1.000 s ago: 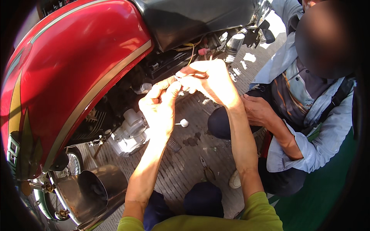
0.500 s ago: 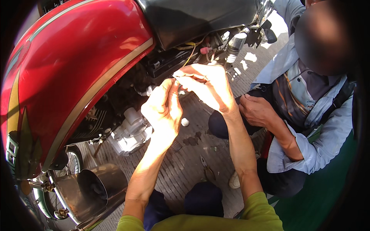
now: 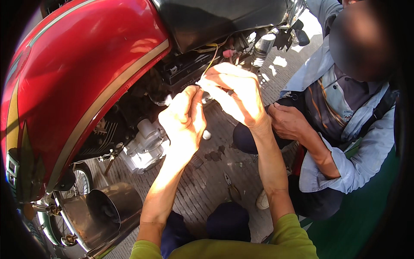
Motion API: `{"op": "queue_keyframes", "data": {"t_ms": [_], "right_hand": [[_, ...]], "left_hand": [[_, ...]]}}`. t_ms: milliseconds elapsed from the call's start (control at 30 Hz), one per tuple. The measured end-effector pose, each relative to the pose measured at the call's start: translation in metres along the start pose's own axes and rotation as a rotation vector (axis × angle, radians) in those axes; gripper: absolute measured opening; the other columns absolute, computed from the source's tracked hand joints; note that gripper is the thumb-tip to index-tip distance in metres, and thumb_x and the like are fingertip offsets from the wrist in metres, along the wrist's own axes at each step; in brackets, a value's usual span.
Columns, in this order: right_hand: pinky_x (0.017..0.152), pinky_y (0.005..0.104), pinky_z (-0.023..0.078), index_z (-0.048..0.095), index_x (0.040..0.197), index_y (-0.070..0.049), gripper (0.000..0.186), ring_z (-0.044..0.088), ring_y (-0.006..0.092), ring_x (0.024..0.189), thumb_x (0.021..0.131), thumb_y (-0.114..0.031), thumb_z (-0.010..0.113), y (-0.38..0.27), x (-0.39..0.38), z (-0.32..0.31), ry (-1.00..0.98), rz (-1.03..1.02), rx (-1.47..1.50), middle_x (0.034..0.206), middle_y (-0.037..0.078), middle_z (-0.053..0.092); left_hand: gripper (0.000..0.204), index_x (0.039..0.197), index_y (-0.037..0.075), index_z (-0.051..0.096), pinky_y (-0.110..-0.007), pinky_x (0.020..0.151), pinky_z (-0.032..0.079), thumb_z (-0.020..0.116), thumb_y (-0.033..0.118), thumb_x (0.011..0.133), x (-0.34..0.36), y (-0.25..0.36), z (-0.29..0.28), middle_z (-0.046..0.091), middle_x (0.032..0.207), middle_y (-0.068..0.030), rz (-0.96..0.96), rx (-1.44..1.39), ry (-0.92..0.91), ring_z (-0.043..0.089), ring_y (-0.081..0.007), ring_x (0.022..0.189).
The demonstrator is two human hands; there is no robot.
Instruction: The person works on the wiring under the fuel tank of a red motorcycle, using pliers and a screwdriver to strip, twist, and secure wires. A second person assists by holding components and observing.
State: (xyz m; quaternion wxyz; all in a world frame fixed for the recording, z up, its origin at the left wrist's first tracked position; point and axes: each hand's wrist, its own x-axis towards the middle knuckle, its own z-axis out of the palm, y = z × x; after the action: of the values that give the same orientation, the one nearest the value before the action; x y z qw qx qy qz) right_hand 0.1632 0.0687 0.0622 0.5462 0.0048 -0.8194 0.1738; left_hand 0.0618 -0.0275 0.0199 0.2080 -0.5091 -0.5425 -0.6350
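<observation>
My left hand: My left hand (image 3: 183, 121) is nearly closed. The thumb and first finger pinch at the tips, and the other fingers curl in.
My right hand: My right hand (image 3: 239, 95) is bent over at the wrist. Its thumb and first finger pinch too, right beside my left fingertips.
Tiny pale bit: The tiny pale bit (image 3: 198, 84) is where my two sets of fingertips meet. It is too small for me to say what it is.
Yellow wire: The yellow wire (image 3: 212, 60) comes out from under the seat and runs down to my right fingertips. I can't tell if it joins the bit.
Motorbike: It has a red fuel tank (image 3: 86, 77) on my left and a black seat (image 3: 224, 21) at the top. My hands are just below the seat.
Pink cap: The pink cap (image 3: 228, 53) is under the seat, just above my right hand.
Engine: The silver engine cover (image 3: 146, 146) is low on the bike, to the left of my left forearm.
Ground: The pliers (image 3: 229, 184) lie on the ribbed ground (image 3: 207, 181), between my forearms and near my knees.
Other person: Someone in a light blue shirt (image 3: 358, 172) sits low on my right, with a hand (image 3: 288, 122) near my right forearm.
</observation>
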Motion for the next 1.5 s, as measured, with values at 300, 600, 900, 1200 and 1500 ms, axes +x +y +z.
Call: {"op": "queue_keyframes", "data": {"t_ms": [300,600,900,1200,1500], "right_hand": [[0.061,0.0282,0.051,0.065,0.087,0.007,0.011,0.066,0.0234,0.069,0.078,0.000,0.066,-0.001,-0.006,-0.015,-0.020,-0.047,0.021,0.087,0.015,0.067],[0.062,0.0276,0.049,0.066,0.085,0.007,0.010,0.064,0.0209,0.071,0.077,0.000,0.066,0.001,-0.016,-0.025,-0.056,0.082,0.145,0.094,0.018,0.066],[0.059,0.0216,0.044,0.069,0.088,0.002,0.011,0.057,0.0112,0.069,0.078,-0.002,0.069,-0.006,-0.046,-0.010,0.200,0.336,0.248,0.082,0.007,0.059],[0.045,0.0190,0.041,0.061,0.112,0.007,0.028,0.053,0.0074,0.056,0.089,-0.010,0.060,0.015,-0.049,-0.017,0.133,0.688,1.050,0.088,0.007,0.065],[0.054,0.0188,0.043,0.063,0.099,0.004,0.016,0.053,0.0050,0.062,0.083,0.001,0.066,0.013,-0.049,-0.001,0.058,0.468,0.552,0.083,0.005,0.064]], "left_hand": [[0.007,0.091,-0.001,0.067,-0.017,0.052,0.039,0.065,0.005,0.088,0.001,0.021,0.003,0.062,0.071,0.0019,-0.629,-0.560,-0.101,0.050,-0.0024,0.058],[0.009,0.090,0.005,0.063,-0.021,0.041,0.016,0.063,0.013,0.090,0.011,0.022,-0.002,0.035,0.057,0.0095,-1.003,-0.904,-0.258,0.022,-0.0014,0.045],[0.011,0.092,0.001,0.066,-0.020,0.040,0.018,0.065,0.010,0.088,0.001,0.019,0.012,0.043,0.057,0.0085,-0.947,-0.916,-0.225,0.024,0.0000,0.044],[0.010,0.094,0.002,0.066,-0.019,0.040,0.017,0.062,0.011,0.091,-0.004,0.017,0.014,0.040,0.057,0.0090,-1.010,-0.967,-0.205,0.024,-0.0004,0.045],[0.009,0.093,0.002,0.066,-0.018,0.039,0.017,0.061,0.008,0.090,-0.011,0.014,0.021,0.043,0.057,0.0089,-1.010,-0.863,-0.078,0.025,0.0009,0.044]]}}
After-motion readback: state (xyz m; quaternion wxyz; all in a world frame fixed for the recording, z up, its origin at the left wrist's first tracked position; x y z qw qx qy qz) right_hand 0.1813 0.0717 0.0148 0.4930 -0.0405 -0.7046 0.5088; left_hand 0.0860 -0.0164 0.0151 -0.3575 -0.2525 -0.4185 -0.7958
